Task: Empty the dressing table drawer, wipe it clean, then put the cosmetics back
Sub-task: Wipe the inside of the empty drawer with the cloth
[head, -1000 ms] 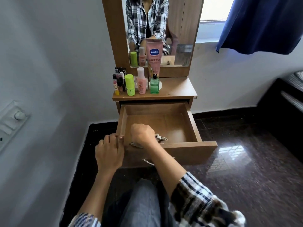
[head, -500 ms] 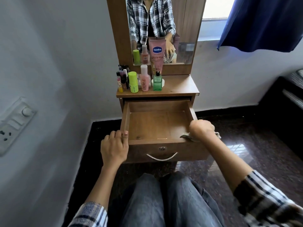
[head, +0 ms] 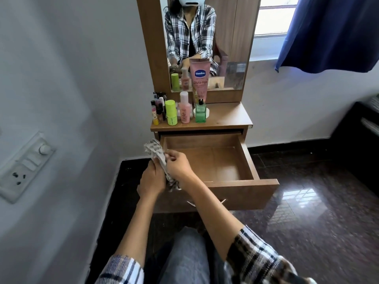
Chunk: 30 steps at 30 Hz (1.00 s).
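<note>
- I am looking at a small dressing table (head: 229, 117) standing against a white wall, with a mirror (head: 231, 48) above and dark glossy floor tiles around it.
- The drawer (head: 215, 160) is hanging pulled out with nothing lying inside, so I am judging the emptying done.
- The cosmetics (head: 180, 111) are standing on the tabletop, not yet put back.
- My left hand (head: 152, 178) and right hand (head: 178, 166) are both gripping a patterned cloth (head: 156, 152) at the drawer's left front corner, fingers curled round it; I am taking the wiping as ongoing or finishing.
</note>
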Available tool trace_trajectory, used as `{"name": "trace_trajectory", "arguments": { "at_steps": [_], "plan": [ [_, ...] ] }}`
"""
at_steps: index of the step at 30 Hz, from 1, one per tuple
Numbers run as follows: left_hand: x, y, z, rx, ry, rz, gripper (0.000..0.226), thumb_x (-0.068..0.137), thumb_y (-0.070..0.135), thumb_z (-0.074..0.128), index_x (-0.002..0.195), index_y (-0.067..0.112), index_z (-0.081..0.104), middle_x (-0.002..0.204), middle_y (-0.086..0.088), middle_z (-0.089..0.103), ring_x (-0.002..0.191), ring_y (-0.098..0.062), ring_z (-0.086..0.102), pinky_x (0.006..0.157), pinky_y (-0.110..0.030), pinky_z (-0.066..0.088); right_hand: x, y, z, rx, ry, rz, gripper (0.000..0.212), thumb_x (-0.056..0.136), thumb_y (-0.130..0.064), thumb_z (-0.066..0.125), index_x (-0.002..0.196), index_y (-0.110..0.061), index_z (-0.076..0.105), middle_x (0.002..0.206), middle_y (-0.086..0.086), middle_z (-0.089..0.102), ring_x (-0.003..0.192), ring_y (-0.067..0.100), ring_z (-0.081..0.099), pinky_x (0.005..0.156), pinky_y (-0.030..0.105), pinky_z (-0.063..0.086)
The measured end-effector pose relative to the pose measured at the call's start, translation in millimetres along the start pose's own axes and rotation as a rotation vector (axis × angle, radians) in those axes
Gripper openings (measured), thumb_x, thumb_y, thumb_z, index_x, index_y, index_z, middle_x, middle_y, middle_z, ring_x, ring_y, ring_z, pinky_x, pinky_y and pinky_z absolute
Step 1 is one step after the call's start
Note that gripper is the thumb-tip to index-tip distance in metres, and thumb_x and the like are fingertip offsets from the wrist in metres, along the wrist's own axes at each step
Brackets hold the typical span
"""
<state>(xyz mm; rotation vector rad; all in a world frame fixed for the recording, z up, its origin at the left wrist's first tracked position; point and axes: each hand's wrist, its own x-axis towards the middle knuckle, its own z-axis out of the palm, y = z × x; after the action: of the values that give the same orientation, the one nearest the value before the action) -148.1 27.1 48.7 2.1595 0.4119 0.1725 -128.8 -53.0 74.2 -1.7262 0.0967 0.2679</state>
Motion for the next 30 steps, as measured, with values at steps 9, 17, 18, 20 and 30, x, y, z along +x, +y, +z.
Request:
{"name": "trace_trajectory", "arguments": {
  "at_steps": [9,17,18,20,30],
  "plan": [
    [-5.2,52.6,19.7,-0.685,-0.227,-0.113,0.045,0.097,0.047,0.031,0.129,0.021,0.05,0.133,-0.002,0.051,0.126,-0.024,0.045,0.101,-0.033,0.04,4.4,5.6,-19.4,0.173,-0.016,-0.021,0.038,0.097,-0.02,0.04,0.133,-0.019,0.051,0.131,0.002,0.058,0.12,0.018,0.054,0.107,0.035,0.041],
    [-36.9,88.7,37.9,-0.499,-0.267,-0.033,0.038,0.102,0.026,0.033,0.135,0.013,0.043,0.135,-0.008,0.049,0.118,-0.022,0.049,0.088,-0.025,0.039,1.1,11.0,-68.5,0.351,0.065,0.004,0.022,0.1,-0.014,0.042,0.112,-0.017,0.059,0.094,-0.002,0.062,0.094,0.014,0.057,0.079,0.022,0.044],
    [-37.8,91.0,41.3,-0.481,-0.286,-0.024,0.036,0.101,0.025,0.035,0.133,0.013,0.044,0.133,-0.009,0.051,0.114,-0.021,0.05,0.087,-0.027,0.04,0.4,11.2,-76.1,0.375,0.094,0.019,0.018,0.098,-0.014,0.044,0.103,-0.019,0.061,0.088,-0.003,0.063,0.091,0.016,0.059,0.076,0.025,0.046],
    [-39.4,94.8,48.3,-0.445,-0.327,-0.006,0.034,0.1,0.026,0.037,0.131,0.012,0.044,0.13,-0.011,0.053,0.106,-0.018,0.052,0.083,-0.028,0.042,0.1,11.7,-89.6,0.4,0.133,0.062,0.017,0.095,-0.014,0.049,0.091,-0.018,0.064,0.086,0.003,0.066,0.088,0.021,0.063,0.078,0.033,0.052],
    [-38.8,122.1,62.6,-0.485,-0.167,0.14,0.023,0.091,0.008,0.057,0.111,-0.002,0.062,0.104,-0.02,0.066,0.076,-0.012,0.059,0.06,-0.006,0.047,-12.9,0.2,-155.8,0.916,-0.103,0.183,0.072,0.091,-0.063,0.032,0.083,-0.004,0.072,0.076,0.018,0.072,0.065,0.029,0.071,0.072,0.039,0.052]
  ]
}}
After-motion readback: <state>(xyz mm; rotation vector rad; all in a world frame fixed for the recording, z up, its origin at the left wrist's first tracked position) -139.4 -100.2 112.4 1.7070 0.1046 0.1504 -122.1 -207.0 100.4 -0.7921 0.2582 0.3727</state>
